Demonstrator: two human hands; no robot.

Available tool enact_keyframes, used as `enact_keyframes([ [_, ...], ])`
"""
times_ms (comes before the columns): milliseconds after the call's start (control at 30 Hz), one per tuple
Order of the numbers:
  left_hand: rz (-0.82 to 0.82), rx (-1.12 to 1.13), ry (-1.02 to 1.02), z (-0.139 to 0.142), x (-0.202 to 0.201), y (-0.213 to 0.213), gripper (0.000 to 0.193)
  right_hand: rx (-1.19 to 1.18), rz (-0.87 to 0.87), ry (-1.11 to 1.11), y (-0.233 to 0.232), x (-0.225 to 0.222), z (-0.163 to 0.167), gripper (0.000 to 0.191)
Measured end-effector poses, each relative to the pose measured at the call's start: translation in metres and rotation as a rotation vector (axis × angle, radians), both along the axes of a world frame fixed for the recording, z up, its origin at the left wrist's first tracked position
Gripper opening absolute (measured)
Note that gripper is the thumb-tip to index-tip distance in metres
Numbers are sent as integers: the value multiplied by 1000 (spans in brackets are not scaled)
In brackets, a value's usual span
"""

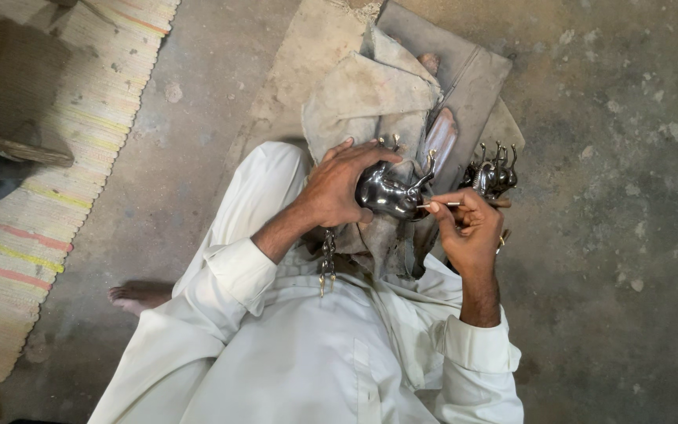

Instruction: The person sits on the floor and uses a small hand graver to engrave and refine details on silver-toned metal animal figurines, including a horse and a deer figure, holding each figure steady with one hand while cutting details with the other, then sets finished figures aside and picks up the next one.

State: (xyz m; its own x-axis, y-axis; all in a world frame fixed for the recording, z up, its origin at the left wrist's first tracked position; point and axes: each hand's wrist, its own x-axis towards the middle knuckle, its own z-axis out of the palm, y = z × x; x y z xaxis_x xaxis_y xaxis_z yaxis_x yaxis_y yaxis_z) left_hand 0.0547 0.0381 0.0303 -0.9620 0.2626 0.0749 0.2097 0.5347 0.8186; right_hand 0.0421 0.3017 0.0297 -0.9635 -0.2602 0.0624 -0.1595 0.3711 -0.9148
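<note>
Fingers (352,161) of the left hand (337,188) clasp a shiny metal figurine (390,196) over the lap cloth (370,94); the right hand (468,228) pinches a thin tool (441,205) against it. The polished surface may let the tool skid.

Polished, mirror-glossy metal animal figure (387,195) lying against matt, worn grey cloth (370,94), with more shiny metal figures (494,174) sitting beside it, a thin metal tool (442,204) touching its surface, a rough, dusty concrete floor (614,235) showing around, and a coarse woven striped mat (56,173) lying alongside.
</note>
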Motion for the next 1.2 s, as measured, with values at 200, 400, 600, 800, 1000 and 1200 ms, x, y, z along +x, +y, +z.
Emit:
enact_keyframes([
  [200,-6,-1,-20,-1,-1,0,99,-73,-1,52,4,9,-10,7],
  [400,-14,22,-33,-3,-2,-1,99,-172,81,157,6,15,-19,12],
  [600,-20,21,-45,-5,-3,-1,100,-116,126,304,7,18,-23,14],
  [800,-31,5,-44,-8,-4,-3,102,-126,104,252,9,21,-32,12],
  [1000,-81,159,86,-14,0,-14,82,-253,-199,13,4,24,-47,10],
  [1200,-8,290,395,-20,50,-37,37,-395,-121,199,-9,41,-57,47],
])
